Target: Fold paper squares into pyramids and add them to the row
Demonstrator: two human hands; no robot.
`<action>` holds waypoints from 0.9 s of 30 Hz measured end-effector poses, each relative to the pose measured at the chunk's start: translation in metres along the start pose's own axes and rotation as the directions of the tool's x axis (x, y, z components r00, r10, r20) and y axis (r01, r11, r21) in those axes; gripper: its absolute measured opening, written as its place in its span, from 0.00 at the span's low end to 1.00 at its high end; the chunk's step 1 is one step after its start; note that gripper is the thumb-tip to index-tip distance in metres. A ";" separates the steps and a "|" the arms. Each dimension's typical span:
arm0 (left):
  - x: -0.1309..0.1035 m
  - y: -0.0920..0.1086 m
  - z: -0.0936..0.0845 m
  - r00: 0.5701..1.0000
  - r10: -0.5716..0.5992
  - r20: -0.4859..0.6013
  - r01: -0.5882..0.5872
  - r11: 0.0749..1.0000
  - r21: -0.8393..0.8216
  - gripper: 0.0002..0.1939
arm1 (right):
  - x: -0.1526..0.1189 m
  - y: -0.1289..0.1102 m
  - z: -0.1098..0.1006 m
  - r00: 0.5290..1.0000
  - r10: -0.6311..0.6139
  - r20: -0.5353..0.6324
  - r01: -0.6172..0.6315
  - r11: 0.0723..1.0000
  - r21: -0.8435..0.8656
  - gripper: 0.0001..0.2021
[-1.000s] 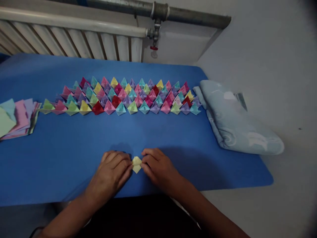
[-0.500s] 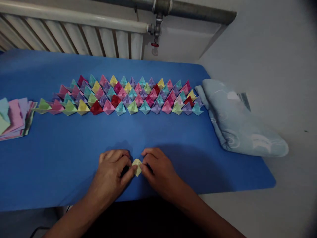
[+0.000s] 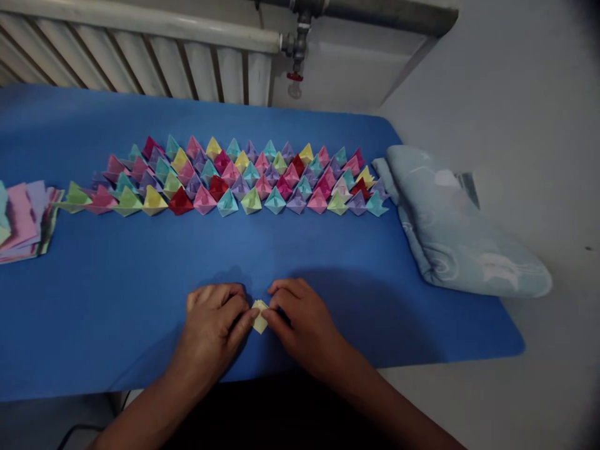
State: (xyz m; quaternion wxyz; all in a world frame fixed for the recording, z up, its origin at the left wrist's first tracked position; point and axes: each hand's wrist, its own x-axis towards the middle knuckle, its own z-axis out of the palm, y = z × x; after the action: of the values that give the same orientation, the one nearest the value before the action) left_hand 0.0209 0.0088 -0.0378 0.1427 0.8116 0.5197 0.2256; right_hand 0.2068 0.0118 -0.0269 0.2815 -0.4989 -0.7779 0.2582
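A small folded piece of pale yellow paper (image 3: 260,322), diamond-shaped, is between my two hands near the front of the blue table (image 3: 140,262). My left hand (image 3: 213,325) is closed on its left side, the thumb pressing its upper left part. From the other side, my right hand (image 3: 300,325) grips the paper with thumb and curled fingers. The fingertips under the paper are partly hidden. Beyond the hands, several rows of folded paper boats (image 3: 250,200) in pink, green, blue, purple, red and yellow stand side by side.
A stack of coloured paper sheets (image 3: 23,219) lies at the left edge. On the right, a folded light blue cloth (image 3: 459,231) rests against the wall. Behind the table are a white radiator (image 3: 201,69) and a pipe with a red valve handle (image 3: 295,77).
My right thumb has moved slightly left and up across the yellow paper. My left thumb has shifted a little too. The camera view has tilted slightly.
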 end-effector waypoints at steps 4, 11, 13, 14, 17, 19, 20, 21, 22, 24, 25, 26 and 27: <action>-0.001 0.002 0.002 1.000 0.005 -0.025 -0.006 1.000 -0.017 0.13 | 0.001 0.000 0.000 1.000 0.025 0.007 -0.025 1.000 -0.009 0.07; -0.001 0.000 0.003 0.998 -0.050 -0.022 0.049 0.998 -0.043 0.11 | 0.005 -0.003 -0.002 0.992 0.102 0.069 -0.100 0.995 -0.024 0.07; 0.000 -0.003 0.001 0.998 -0.064 -0.006 0.064 0.997 -0.041 0.10 | 0.007 -0.003 -0.003 0.989 0.114 0.092 -0.112 0.993 -0.032 0.07; 0.000 -0.005 0.001 0.998 -0.069 0.005 0.069 0.997 -0.035 0.09 | 0.008 -0.003 -0.004 0.988 0.117 0.105 -0.113 0.993 -0.035 0.07; 0.001 -0.009 -0.003 0.997 -0.068 0.041 0.068 0.998 -0.015 0.08 | 0.009 -0.001 -0.007 0.984 0.109 0.142 -0.107 0.994 -0.023 0.06; 0.002 -0.011 -0.006 0.996 -0.059 0.060 0.059 0.998 -0.003 0.07 | 0.009 0.001 -0.009 0.982 0.104 0.161 -0.106 0.994 0.003 0.06; 0.001 -0.012 -0.007 0.996 -0.054 0.067 0.054 0.999 0.005 0.07 | 0.009 0.002 -0.010 0.980 0.107 0.168 -0.111 0.994 0.019 0.06; 0.001 -0.013 -0.007 0.996 -0.050 0.072 0.049 0.999 0.013 0.07 | 0.009 0.003 -0.011 0.977 0.113 0.178 -0.121 0.992 0.035 0.07; 0.001 -0.013 -0.008 0.996 -0.045 0.079 0.043 0.999 0.024 0.07 | 0.010 0.003 -0.012 0.974 0.121 0.192 -0.133 0.990 0.050 0.07; -0.001 -0.014 -0.008 0.996 -0.033 0.089 0.028 0.998 0.049 0.07 | 0.011 0.003 -0.014 0.967 0.135 0.217 -0.152 0.986 0.064 0.08; -0.001 -0.015 -0.008 0.995 -0.024 0.093 0.018 0.998 0.062 0.07 | 0.013 0.002 -0.015 0.964 0.138 0.227 -0.156 0.986 0.062 0.08; -0.001 -0.015 -0.009 0.995 -0.014 0.095 0.006 0.997 0.075 0.07 | 0.014 0.001 -0.016 0.962 0.138 0.237 -0.156 0.986 0.056 0.08; -0.001 -0.015 -0.010 0.995 -0.003 0.097 -0.005 0.996 0.087 0.07 | 0.015 0.000 -0.017 0.960 0.137 0.244 -0.153 0.987 0.047 0.08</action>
State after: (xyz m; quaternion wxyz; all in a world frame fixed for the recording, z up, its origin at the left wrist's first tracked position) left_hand 0.0040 0.0142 -0.0367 0.1321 0.8273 0.5210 0.1633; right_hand 0.2133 0.0274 -0.0119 0.1821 -0.5103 -0.7586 0.3619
